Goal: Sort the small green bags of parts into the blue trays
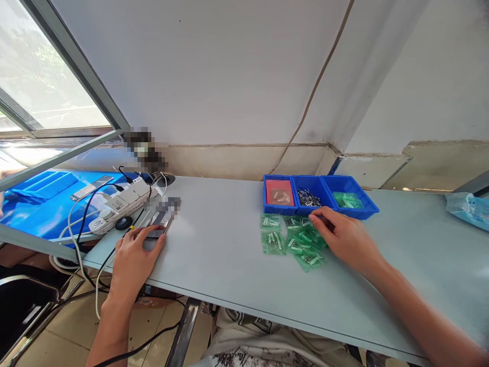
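My left hand [135, 257] rests at the left of the table, thumb and fingers bent around the near end of a dark phone [155, 233] lying flat. The phone's far part is pixelated. My right hand [346, 234] hovers at the front edge of the blue bins, fingertips pinched together; whatever is between them is too small to make out. Beneath and beside it lie several small green plastic packets [273, 242] holding little metal parts. Loose metal pins [307, 198] fill part of the middle blue bin [321, 185].
The left bin [280, 209] contains a red packet [278, 187]; in the right bin [369, 206] lie more green packets [347, 200]. A power strip [126, 204] with cables sits at the left, by a metal frame [76, 150]. Blue plastic [468, 206] lies far right.
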A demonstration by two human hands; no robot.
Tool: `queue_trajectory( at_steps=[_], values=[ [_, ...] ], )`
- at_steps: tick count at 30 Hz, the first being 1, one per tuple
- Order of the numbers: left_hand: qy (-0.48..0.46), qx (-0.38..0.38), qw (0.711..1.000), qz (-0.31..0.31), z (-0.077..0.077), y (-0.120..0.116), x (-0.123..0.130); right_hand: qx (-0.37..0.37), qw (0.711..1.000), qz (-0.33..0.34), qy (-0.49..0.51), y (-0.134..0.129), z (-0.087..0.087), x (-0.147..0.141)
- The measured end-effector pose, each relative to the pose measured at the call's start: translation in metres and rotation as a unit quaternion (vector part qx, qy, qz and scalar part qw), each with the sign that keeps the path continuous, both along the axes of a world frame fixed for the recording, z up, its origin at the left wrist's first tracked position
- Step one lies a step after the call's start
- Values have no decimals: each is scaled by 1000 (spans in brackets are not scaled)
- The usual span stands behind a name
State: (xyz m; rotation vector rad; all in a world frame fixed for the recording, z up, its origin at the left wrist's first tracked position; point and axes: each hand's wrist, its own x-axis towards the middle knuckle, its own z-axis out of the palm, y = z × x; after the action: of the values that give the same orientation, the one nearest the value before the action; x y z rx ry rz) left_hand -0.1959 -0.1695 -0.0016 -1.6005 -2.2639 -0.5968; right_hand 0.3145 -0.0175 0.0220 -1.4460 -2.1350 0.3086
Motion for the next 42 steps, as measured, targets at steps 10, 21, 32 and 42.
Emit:
queue_trajectory(
  at_steps=[10,21,32,42],
  values=[
    [-23,11,1000,-18,4,4,21,6,1000,3,-7,1,-1,-1],
    [-82,5,996,-30,4,27,71,-8,1000,1,-17,-2,4,-3],
    [-91,-7,994,-56,-1,28,74,-10,1000,-1,-21,-5,7,0],
    [-91,-9,994,-59,-2,27,74,-8,1000,4,-22,-5,7,0]
  ],
)
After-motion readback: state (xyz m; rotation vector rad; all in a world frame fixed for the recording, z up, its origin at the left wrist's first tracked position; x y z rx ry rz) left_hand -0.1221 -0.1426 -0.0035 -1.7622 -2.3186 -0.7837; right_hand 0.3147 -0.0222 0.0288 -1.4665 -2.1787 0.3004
